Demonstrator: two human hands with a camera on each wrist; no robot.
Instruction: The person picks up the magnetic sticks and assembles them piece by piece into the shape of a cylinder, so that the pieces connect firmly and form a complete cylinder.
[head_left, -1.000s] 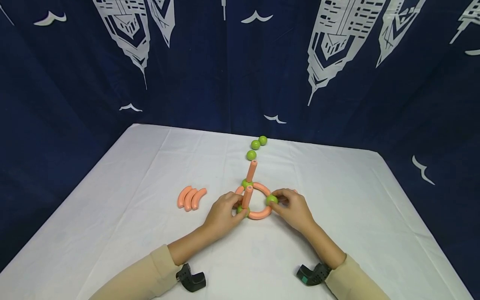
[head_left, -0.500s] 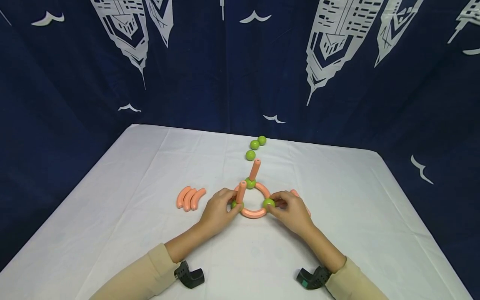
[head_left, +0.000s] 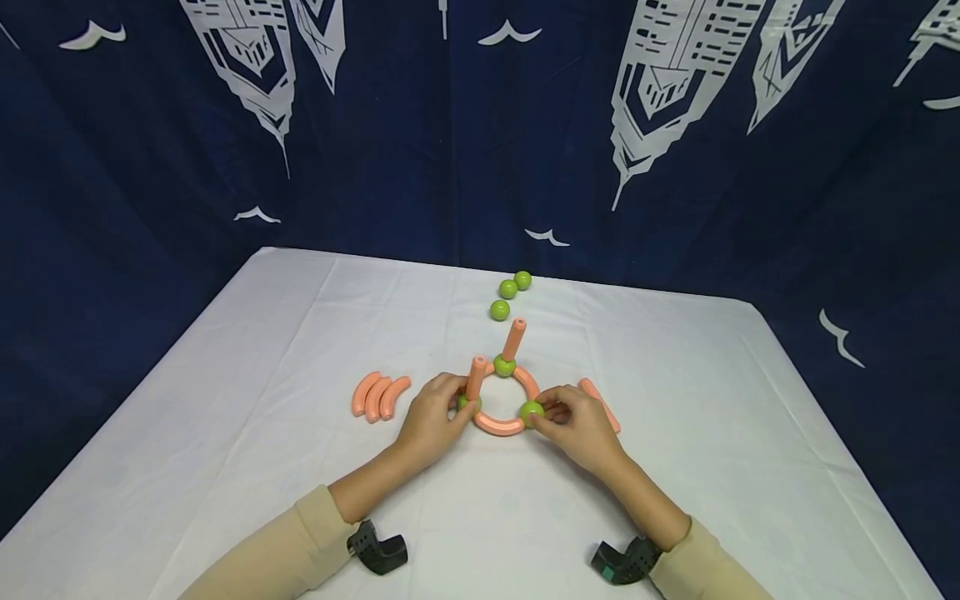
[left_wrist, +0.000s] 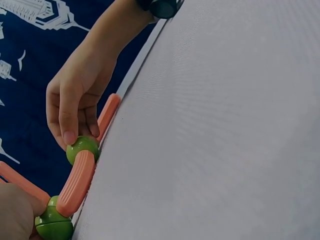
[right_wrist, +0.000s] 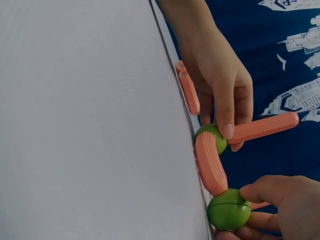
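Note:
A ring of three green balls joined by curved orange rods (head_left: 500,426) lies on the white table. Straight orange rods rise from two balls: one rod (head_left: 514,340) on the far ball (head_left: 504,366), another (head_left: 476,377) on the left ball (left_wrist: 54,220). My left hand (head_left: 432,418) pinches that left ball at the foot of its rod, partly covering it. With thumb and fingers, my right hand (head_left: 583,423) holds the right ball (head_left: 531,412), which carries no upright rod. Both holds also appear in the right wrist view, where the right ball (right_wrist: 229,210) shows a seam.
Several loose pieces lie around the ring. Three curved orange rods (head_left: 381,397) are grouped on the left. Three green balls (head_left: 500,310) sit near the table's far edge. A straight orange rod (head_left: 602,406) lies behind my right hand. A dark blue printed curtain (head_left: 450,142) hangs beyond.
Both hands have turned the ring clockwise as seen from above: the left ball moved away and left, the far ball right, the right ball nearer. The lying rod behind my right hand shows more.

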